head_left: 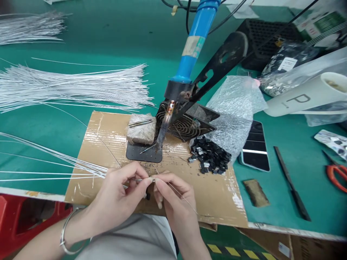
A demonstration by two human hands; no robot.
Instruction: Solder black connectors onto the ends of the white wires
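Note:
My left hand (pixel 119 193) is closed in a pinch on a thin grey wire (pixel 138 180). At the fingertips, my right hand (pixel 176 196) pinches the end of that same wire, and the two hands almost touch. Whatever tiny part sits at the tip is too small to make out. A fine loose strand (pixel 187 200) crosses the back of my right fingers. Several white wires (pixel 89 167) run leftward from behind my left hand. Below the left fingers shows a small black piece (pixel 148 196). Just beyond both hands, a blue-handled soldering iron (pixel 193 47) points down over a dark plate (pixel 132 153).
The iron hangs from a black bracket (pixel 222 61) beside a fan (pixel 187 126). On the cardboard (pixel 217 202) lie a wrapped block (pixel 141 135) and black connectors (pixel 210 155). A wire bundle (pixel 81 86) lies left; a phone (pixel 255 148), a file (pixel 291 180) and scissors (pixel 336 173) lie right.

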